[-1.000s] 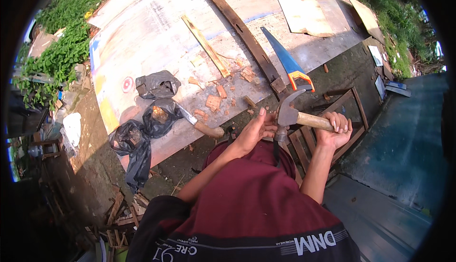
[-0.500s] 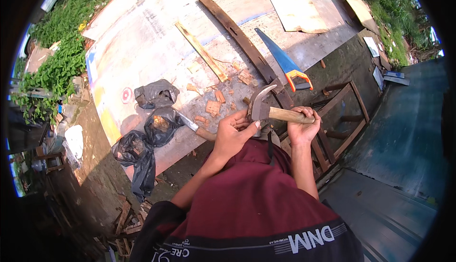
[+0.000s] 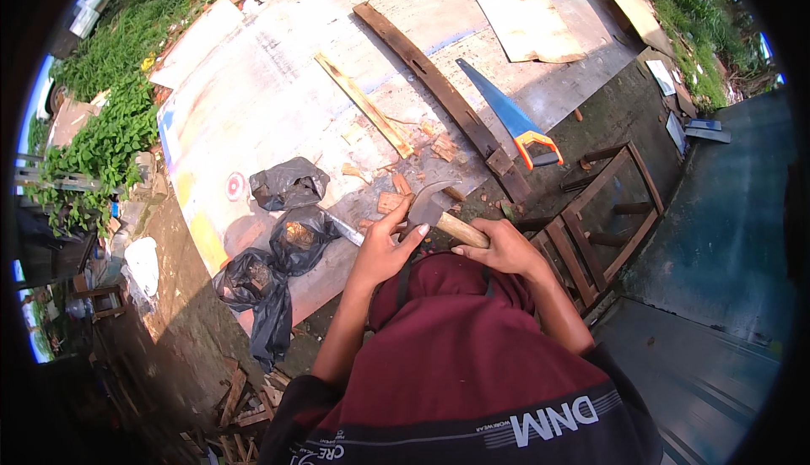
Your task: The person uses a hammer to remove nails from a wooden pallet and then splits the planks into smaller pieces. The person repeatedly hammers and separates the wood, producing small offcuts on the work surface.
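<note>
Outside, on dirt ground with green plants at the side, lies a big flat board (image 3: 278,102), pale and scratched, like a low bench. The hammer (image 3: 440,216) has come down lower and closer to the person than half a second ago, when its head was up higher near the saw. Now its gray metal head sits right by the small wood bits at the board's edge. The right hand (image 3: 506,250) is wrapped tight around the smooth, round wooden handle. The left hand (image 3: 384,250) is partly open, with fingers stretched out and touching the hammer head; I cannot tell if it pinches something small there. One saw (image 3: 510,119) with a blue blade and an orange handle lies on the board, well apart from the hands, same as before. Two long wood strips lie there: a dark plank (image 3: 430,85) with holes and a thin pale slat (image 3: 364,115). Three crinkly black plastic bags (image 3: 288,182) sit to the left. One knife (image 3: 344,229) with a shiny blade lies near the left hand. A few chunky reddish wood bits (image 3: 392,199) are scattered about. One brown wooden frame (image 3: 603,220) with bars lies on the dirt to the right.
</note>
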### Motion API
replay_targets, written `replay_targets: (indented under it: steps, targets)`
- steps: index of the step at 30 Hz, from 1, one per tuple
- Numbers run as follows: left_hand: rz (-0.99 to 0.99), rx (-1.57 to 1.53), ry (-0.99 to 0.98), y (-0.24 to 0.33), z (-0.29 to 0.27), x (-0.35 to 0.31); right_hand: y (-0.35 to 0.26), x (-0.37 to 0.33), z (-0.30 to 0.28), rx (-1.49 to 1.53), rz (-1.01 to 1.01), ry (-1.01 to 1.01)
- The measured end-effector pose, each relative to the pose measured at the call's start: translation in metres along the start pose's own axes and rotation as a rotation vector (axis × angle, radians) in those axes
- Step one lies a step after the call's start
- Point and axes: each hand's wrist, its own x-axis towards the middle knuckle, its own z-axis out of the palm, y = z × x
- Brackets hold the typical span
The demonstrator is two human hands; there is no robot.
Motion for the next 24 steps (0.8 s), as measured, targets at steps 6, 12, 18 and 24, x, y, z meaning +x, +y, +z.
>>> replay_targets:
  steps: [6,12,18,24]
  targets:
    - [0.125,0.152,0.098,-0.029,0.004,0.019,0.028,-0.003,0.032,-0.053,0.054,0.256]
    - [-0.128,-0.245,0.251,-0.058,0.014,0.033,0.055,-0.008,0.023,-0.032,0.169,0.363]
    - [-0.239,0.011,0.079,-0.086,0.057,0.067,0.101,-0.036,0.008,0.288,0.43,0.549]
    - [-0.06,0.556,-0.095,-0.078,0.154,0.13,0.127,-0.061,-0.026,0.533,0.482,0.677]
